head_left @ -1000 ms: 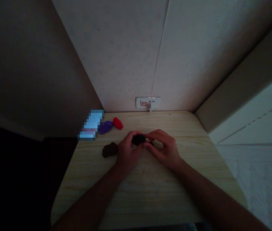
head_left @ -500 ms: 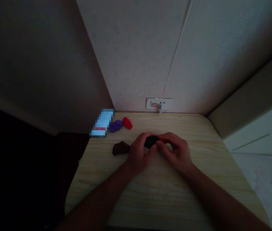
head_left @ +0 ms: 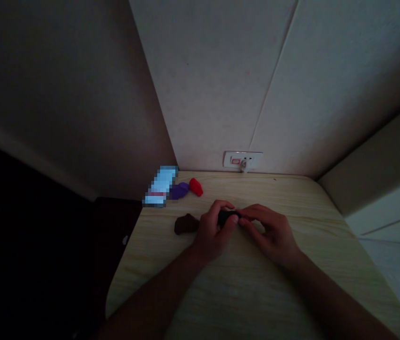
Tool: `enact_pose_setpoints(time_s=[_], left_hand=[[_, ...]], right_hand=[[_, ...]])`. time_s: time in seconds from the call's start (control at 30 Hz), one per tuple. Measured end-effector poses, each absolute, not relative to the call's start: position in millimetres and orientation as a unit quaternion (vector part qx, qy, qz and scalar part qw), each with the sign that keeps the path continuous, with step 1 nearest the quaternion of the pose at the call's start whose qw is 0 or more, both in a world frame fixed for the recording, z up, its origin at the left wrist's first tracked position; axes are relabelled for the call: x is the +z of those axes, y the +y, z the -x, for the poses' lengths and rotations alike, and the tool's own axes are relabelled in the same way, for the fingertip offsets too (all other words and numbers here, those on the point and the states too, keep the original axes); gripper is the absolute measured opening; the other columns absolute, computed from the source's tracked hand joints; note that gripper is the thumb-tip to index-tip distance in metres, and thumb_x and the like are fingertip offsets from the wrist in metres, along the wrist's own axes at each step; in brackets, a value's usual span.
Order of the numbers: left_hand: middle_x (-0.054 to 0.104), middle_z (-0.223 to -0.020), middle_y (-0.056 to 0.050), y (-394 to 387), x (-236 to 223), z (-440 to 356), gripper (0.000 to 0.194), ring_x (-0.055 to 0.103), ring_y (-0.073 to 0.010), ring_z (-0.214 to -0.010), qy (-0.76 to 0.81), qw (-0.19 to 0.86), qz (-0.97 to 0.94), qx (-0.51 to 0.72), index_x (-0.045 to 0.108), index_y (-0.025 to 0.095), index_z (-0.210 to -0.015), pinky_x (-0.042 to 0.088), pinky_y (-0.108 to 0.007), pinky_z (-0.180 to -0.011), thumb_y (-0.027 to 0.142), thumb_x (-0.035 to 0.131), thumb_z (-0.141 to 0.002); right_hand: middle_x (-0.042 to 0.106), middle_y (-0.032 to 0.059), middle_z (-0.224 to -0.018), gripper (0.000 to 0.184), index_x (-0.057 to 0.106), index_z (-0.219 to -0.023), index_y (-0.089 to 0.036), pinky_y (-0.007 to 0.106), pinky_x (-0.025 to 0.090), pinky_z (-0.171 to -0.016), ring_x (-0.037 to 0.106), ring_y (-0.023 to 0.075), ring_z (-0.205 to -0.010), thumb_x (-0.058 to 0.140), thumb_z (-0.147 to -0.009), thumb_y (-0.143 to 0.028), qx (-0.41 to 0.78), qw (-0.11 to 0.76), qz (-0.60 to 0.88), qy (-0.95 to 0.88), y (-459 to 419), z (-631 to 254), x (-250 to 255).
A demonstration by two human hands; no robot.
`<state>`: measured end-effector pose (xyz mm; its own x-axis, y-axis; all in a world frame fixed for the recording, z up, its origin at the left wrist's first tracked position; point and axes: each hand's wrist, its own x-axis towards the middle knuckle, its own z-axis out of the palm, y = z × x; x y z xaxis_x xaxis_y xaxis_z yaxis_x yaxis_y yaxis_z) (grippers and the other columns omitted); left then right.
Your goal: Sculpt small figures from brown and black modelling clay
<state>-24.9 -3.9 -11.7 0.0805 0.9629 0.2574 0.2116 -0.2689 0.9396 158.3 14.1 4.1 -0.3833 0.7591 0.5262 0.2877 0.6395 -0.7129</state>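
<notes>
Both of my hands meet over the middle of a light wooden table (head_left: 242,288). My left hand (head_left: 213,231) has its fingers curled round a small dark lump (head_left: 225,217) and pinches it. My right hand (head_left: 269,231) presses its fingertips against the same lump from the right. The lump looks black and soft, mostly hidden by my fingers. A brown lump (head_left: 185,224) lies on the table just left of my left hand.
A purple lump (head_left: 179,190) and a red lump (head_left: 196,187) lie at the table's far left, next to a blurred light-blue object (head_left: 160,186). A wall socket (head_left: 242,160) sits on the wall behind the table. The room is dim, with darkness at the left.
My head has turned, so the table and hands sit further right and lower in view. Both hands stay closed on the dark lump, fingers shifting slightly.
</notes>
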Motion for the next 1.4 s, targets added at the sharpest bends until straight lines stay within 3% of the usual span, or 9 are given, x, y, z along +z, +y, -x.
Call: enact_pose_setpoints(time_s=[0.1,0.23,0.43,0.67,0.93,1.07,1.27,1.4], left_hand=[[0.063,-0.085,0.0,-3,-12,28,0.028,0.059,-0.0166,-0.075,0.465,0.384,-0.618,0.504,0.054,0.021,-0.109,0.046,-0.028,-0.069,0.036,0.068,-0.089],[0.06,-0.086,0.0,-3,-13,29,0.022,0.056,-0.0162,-0.077,0.457,0.386,-0.625,0.502,0.055,0.021,-0.098,0.045,-0.027,-0.071,0.034,0.068,-0.087],[0.064,-0.091,-0.002,-1,-19,26,0.024,0.058,-0.017,-0.08,0.452,0.403,-0.61,0.511,0.058,0.021,-0.106,0.047,-0.027,-0.072,0.036,0.068,-0.089],[0.067,-0.103,-0.005,0,-18,26,0.024,0.064,-0.0204,-0.096,0.435,0.387,-0.633,0.511,0.059,0.021,-0.112,0.05,-0.031,-0.087,0.032,0.066,-0.092],[0.069,-0.102,-0.004,-1,-14,25,0.021,0.065,-0.0207,-0.096,0.462,0.378,-0.627,0.501,0.06,0.021,-0.11,0.051,-0.032,-0.087,0.031,0.066,-0.092],[0.069,-0.103,-0.005,-1,-14,24,0.021,0.065,-0.0204,-0.097,0.453,0.382,-0.626,0.507,0.06,0.021,-0.109,0.051,-0.032,-0.086,0.032,0.065,-0.092],[0.069,-0.086,-0.002,2,-15,24,0.018,0.063,-0.0186,-0.081,0.481,0.392,-0.597,0.509,0.064,0.02,-0.096,0.05,-0.03,-0.074,0.036,0.068,-0.089],[0.065,-0.075,-0.001,4,-16,25,0.02,0.061,-0.0181,-0.072,0.49,0.414,-0.566,0.518,0.065,0.02,-0.089,0.049,-0.03,-0.067,0.04,0.066,-0.088]], right_hand=[[0.075,0.0065,-0.091,0.018,0.074,-0.111,-0.021,0.03,0.058,-0.07,0.07,0.0179,-0.079,0.066,-0.095,-0.019,0.266,0.431,0.331,-0.797,14,-159,4],[0.075,0.0048,-0.09,0.013,0.074,-0.106,-0.022,0.028,0.057,-0.071,0.07,0.0164,-0.079,0.066,-0.096,-0.019,0.268,0.426,0.345,-0.792,15,-160,2],[0.076,0.0044,-0.09,0.012,0.075,-0.105,-0.022,0.027,0.058,-0.07,0.072,0.0162,-0.078,0.068,-0.095,-0.022,0.283,0.44,0.364,-0.771,17,-163,-4],[0.077,0.0043,-0.091,0.011,0.076,-0.103,-0.022,0.028,0.059,-0.074,0.073,0.0168,-0.08,0.071,-0.092,-0.022,0.296,0.466,0.387,-0.738,16,-160,-8],[0.075,0.0053,-0.087,0.008,0.074,-0.099,-0.02,0.028,0.058,-0.07,0.07,0.0172,-0.077,0.069,-0.093,-0.024,0.298,0.457,0.407,-0.732,14,-158,-6],[0.073,0.0037,-0.083,0.005,0.071,-0.095,-0.02,0.028,0.056,-0.068,0.068,0.0161,-0.073,0.067,-0.093,-0.02,0.244,0.453,0.399,-0.759,13,-159,-4],[0.069,0.0028,-0.08,0.007,0.068,-0.092,-0.021,0.028,0.054,-0.065,0.065,0.0159,-0.071,0.064,-0.093,-0.015,0.216,0.445,0.368,-0.787,10,-157,1],[0.07,0.0044,-0.086,0.019,0.07,-0.111,-0.021,0.029,0.057,-0.07,0.067,0.0168,-0.076,0.066,-0.093,-0.016,0.22,0.457,0.343,-0.791,10,-155,0]])
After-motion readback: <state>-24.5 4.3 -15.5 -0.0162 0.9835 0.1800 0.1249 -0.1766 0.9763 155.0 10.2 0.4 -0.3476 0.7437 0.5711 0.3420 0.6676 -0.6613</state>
